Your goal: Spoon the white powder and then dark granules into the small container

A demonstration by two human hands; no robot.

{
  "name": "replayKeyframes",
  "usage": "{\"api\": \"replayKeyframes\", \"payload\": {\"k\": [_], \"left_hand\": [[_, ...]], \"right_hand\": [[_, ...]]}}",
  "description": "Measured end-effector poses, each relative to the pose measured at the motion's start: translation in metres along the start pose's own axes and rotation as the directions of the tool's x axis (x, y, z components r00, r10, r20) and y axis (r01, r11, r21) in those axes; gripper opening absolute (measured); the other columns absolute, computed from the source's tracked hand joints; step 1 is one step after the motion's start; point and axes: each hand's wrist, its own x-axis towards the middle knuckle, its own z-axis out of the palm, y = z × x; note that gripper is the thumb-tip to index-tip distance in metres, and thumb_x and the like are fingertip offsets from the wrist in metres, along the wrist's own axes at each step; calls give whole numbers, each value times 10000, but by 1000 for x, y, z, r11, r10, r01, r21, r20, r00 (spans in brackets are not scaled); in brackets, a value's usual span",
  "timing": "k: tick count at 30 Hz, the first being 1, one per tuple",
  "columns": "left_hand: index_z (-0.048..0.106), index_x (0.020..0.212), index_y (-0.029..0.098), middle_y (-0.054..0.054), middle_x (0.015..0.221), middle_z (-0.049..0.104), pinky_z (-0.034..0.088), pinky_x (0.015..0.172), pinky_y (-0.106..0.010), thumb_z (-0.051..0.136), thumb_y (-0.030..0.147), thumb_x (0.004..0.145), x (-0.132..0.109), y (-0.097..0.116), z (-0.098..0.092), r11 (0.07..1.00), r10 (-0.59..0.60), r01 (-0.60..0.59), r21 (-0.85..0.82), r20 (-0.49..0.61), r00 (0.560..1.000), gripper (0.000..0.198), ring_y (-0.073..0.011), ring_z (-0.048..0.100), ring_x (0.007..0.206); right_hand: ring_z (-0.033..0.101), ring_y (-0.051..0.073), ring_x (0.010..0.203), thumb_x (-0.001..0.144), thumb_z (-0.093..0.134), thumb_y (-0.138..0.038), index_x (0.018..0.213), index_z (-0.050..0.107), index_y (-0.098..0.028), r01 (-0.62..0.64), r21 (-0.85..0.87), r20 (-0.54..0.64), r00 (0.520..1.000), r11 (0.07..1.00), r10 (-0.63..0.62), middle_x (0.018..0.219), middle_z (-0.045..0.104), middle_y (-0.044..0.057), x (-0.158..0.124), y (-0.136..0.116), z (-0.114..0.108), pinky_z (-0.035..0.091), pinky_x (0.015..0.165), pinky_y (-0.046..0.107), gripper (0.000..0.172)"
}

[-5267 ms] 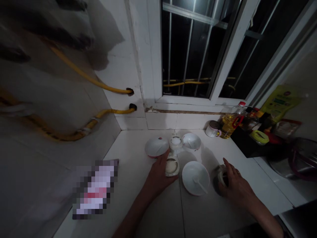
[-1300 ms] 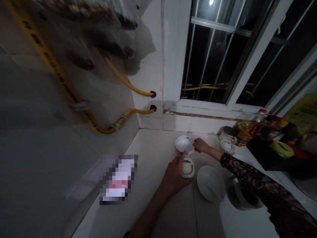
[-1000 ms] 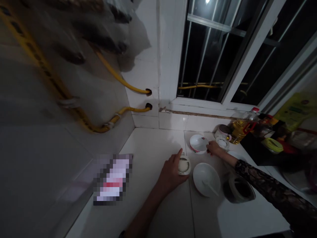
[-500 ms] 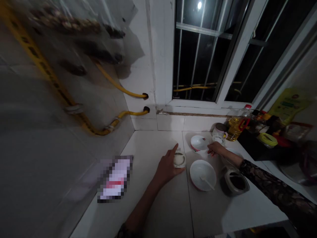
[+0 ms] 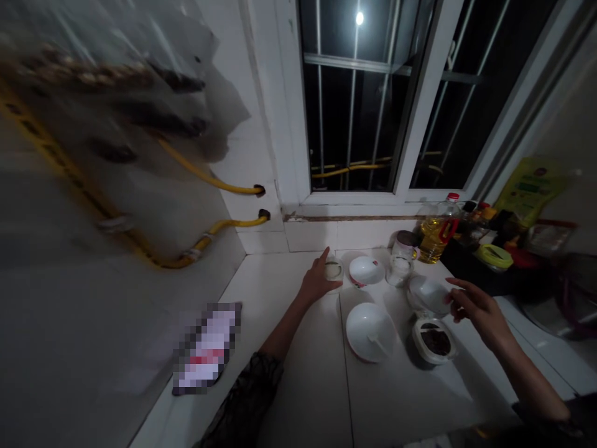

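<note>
My left hand (image 5: 318, 280) is wrapped around a small jar (image 5: 334, 269) with pale contents, which stands on the counter beside the far white bowl (image 5: 362, 269). My right hand (image 5: 478, 309) has its fingers apart at the right rim of another white bowl (image 5: 426, 292); whether they touch it I cannot tell. In front of that bowl sits a container (image 5: 435, 342) with dark contents. A larger white bowl (image 5: 364, 323) with a pale spoon (image 5: 377, 343) in it is at the middle. Behind stands a clear jar (image 5: 400, 269).
A dark-lidded jar (image 5: 405, 242) and an oil bottle (image 5: 433, 239) stand near the window wall. Several condiment bottles and a yellow-lidded container (image 5: 494, 257) are at the right. A blurred-out flat item (image 5: 208, 351) lies at left; yellow pipes (image 5: 224, 224) run along the wall.
My left hand has moved the small jar farther back, beside the far bowl. My right hand has left the far bowl and moved right, towards the right-hand bowl. The camera view has shifted slightly.
</note>
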Motion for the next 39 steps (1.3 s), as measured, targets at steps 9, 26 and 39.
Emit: {"api": "replayKeyframes", "payload": {"k": [9,26,39], "left_hand": [[197,1545,275,-126,1370,530,456,1034,-483,834,265,624,12,-8,21,993,21,-23,-113,-17,1000,1120,-317,544,1269],[377,1468,184,-124,1180,637,558,727,-347,632,444,805,-56,10,-13,966,-24,66,-250,169,985,756,-166,660,755],[614,1276,172,-91,1066,698,555,551,-240,607,353,739,-88,15,22,795,-20,334,-506,529,848,567,-178,648,757]], "right_hand": [[521,111,492,564,721,-365,956,615,-194,22,273,-525,841,962,130,704,665,-10,-19,80,-32,452,477,260,440],[411,109,441,668,696,-509,1142,537,-202,-44,94,-557,826,995,90,569,485,-85,-31,108,-16,330,424,230,587],[502,114,522,645,684,-470,1268,418,-175,-83,-23,-461,885,996,63,860,634,1,-28,113,-18,428,521,277,738]]}}
